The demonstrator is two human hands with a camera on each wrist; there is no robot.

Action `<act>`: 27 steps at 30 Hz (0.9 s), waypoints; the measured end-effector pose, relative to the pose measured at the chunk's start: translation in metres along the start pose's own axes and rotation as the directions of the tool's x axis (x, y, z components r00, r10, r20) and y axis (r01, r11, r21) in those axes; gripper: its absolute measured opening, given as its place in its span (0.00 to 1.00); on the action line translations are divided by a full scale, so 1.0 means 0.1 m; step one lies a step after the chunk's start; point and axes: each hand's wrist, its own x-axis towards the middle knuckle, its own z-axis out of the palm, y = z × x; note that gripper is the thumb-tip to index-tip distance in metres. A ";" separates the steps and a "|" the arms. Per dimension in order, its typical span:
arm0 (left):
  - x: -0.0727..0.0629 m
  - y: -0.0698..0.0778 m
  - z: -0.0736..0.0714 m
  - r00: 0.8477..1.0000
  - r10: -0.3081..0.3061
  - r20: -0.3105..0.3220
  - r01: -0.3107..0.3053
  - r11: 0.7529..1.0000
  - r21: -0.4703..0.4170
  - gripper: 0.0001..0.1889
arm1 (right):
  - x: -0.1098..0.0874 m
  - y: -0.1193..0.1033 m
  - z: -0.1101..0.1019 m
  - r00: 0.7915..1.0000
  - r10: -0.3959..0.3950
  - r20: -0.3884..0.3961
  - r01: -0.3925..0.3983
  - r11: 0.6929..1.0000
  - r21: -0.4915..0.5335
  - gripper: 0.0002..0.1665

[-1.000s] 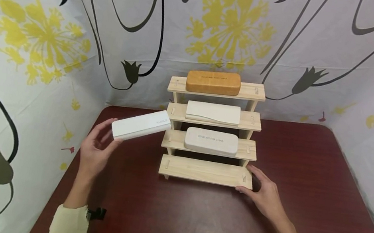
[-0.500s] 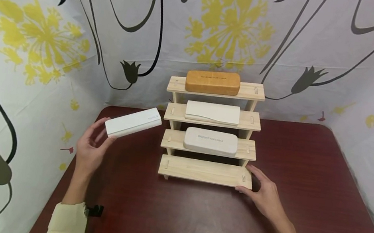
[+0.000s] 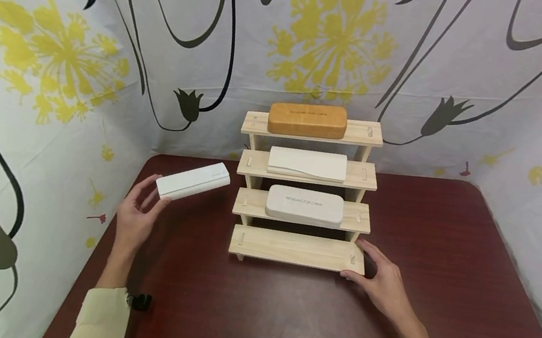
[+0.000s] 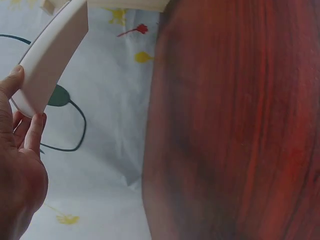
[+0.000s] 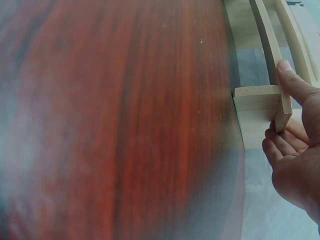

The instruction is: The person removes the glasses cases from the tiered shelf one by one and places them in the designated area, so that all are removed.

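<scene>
My left hand [image 3: 136, 216] pinches the near end of a white glasses case [image 3: 193, 179], left of a stepped wooden rack. In the left wrist view the thumb lies on one side of the case [image 4: 50, 55] and the fingertips on the other. My right hand [image 3: 385, 282] grips the right end of the rack's lowest shelf [image 3: 296, 248], thumb at the front edge; the right wrist view shows that shelf end [image 5: 284, 107] between thumb and fingers. On the upper shelves lie an orange-brown case [image 3: 307, 119], a cream flap case [image 3: 307, 163] and a pale grey lettered case [image 3: 304, 205].
The rack stands on a dark red wood-grain table [image 3: 279, 322]. Behind and beside it hangs white cloth [image 3: 243, 71] printed with yellow and grey flowers. A black band [image 3: 141, 301] is on the left wrist.
My left hand has drawn the white glasses case leftward, away from the rack, and then lowered it slightly. The right hand keeps its grip on the shelf end.
</scene>
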 end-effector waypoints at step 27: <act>0.12 -0.64 0.20 0.990 -0.139 -0.002 0.138 0.983 0.120 0.31 | 0.00 0.00 -0.01 1.000 0.007 0.010 -0.007 1.000 0.002 0.48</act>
